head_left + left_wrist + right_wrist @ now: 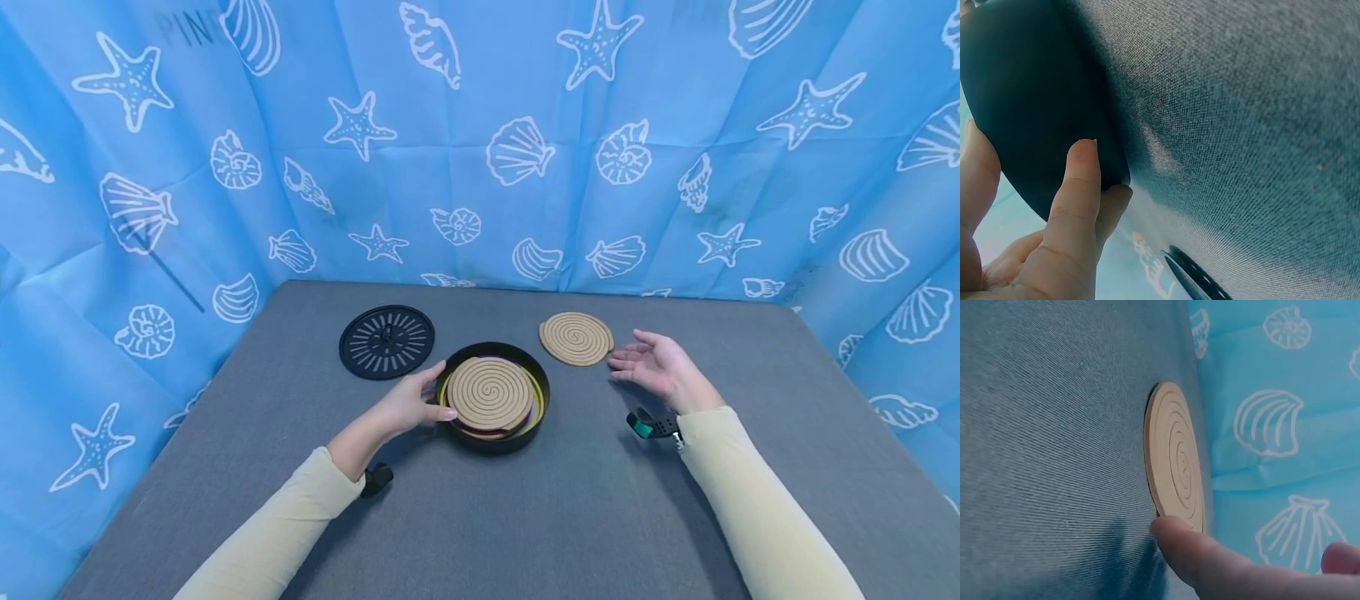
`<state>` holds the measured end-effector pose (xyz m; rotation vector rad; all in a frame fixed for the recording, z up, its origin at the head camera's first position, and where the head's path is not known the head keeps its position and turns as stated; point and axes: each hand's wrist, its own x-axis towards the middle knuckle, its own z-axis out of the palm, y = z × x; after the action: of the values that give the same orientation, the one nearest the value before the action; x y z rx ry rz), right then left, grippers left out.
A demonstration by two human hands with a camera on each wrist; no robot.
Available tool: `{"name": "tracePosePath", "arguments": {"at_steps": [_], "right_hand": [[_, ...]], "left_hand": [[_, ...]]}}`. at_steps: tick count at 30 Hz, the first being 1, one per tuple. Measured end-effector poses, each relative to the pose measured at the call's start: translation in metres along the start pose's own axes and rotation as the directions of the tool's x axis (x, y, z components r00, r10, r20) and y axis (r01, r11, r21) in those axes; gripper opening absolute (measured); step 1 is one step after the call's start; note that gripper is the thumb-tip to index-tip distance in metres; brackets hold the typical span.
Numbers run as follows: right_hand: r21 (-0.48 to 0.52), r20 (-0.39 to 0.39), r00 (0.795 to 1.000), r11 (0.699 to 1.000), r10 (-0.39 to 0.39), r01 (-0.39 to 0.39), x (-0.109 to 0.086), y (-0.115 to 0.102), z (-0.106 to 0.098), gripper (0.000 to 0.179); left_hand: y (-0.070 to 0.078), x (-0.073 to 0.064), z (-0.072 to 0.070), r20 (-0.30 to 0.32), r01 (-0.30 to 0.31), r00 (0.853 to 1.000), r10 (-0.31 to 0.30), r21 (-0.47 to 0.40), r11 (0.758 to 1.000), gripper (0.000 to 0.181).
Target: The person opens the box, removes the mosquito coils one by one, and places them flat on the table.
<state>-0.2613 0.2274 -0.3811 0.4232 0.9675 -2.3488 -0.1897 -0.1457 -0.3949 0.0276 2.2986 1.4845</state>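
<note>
A round black tin [546, 408] sits mid-table with a tan spiral mosquito coil [491, 393] on top of the stack inside it. Yellow and purple edges show under that coil. My left hand [411, 403] grips the tin's left side, thumb over the rim, fingers against the outer wall. In the left wrist view those fingers [1075, 194] press the dark wall. A second mosquito coil [576, 338] lies flat on the table, farther right. Beside its right edge is my right hand [654, 367], fingers loosely extended, holding nothing. Whether a fingertip touches that coil [1169, 450], I cannot tell.
A black slotted lid [387, 342] with a small centre knob lies behind and left of the tin. Grey cloth covers the table [510, 525]. Behind it hangs a blue curtain [465, 150] with white shells and starfish.
</note>
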Motion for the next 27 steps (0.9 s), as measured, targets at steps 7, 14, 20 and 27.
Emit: {"name": "tracePosePath", "arguments": {"at_steps": [7,14,20,27], "right_hand": [[-0.141,0.055,0.997,0.988,-0.049,0.057,-0.014,0.008,0.008,0.062],[-0.295,0.165,0.985,0.949,-0.059,0.106,-0.031,0.022,0.019,0.06],[-0.43,0.248,0.967,0.888,-0.059,0.164,-0.04,0.035,0.031,0.062],[-0.524,0.3,0.953,0.829,-0.035,0.195,-0.043,0.05,0.048,0.062]], "left_hand": [[0.001,0.001,0.0,0.0,0.0,1.0,0.0,0.009,1.0,0.085],[0.0,0.001,0.001,-0.004,0.008,1.0,-0.008,0.001,1.0,0.086],[-0.001,0.002,0.002,-0.003,0.019,1.0,-0.019,-0.01,1.0,0.086],[-0.001,0.002,0.002,-0.008,0.021,1.0,-0.021,-0.008,1.0,0.086]]}}
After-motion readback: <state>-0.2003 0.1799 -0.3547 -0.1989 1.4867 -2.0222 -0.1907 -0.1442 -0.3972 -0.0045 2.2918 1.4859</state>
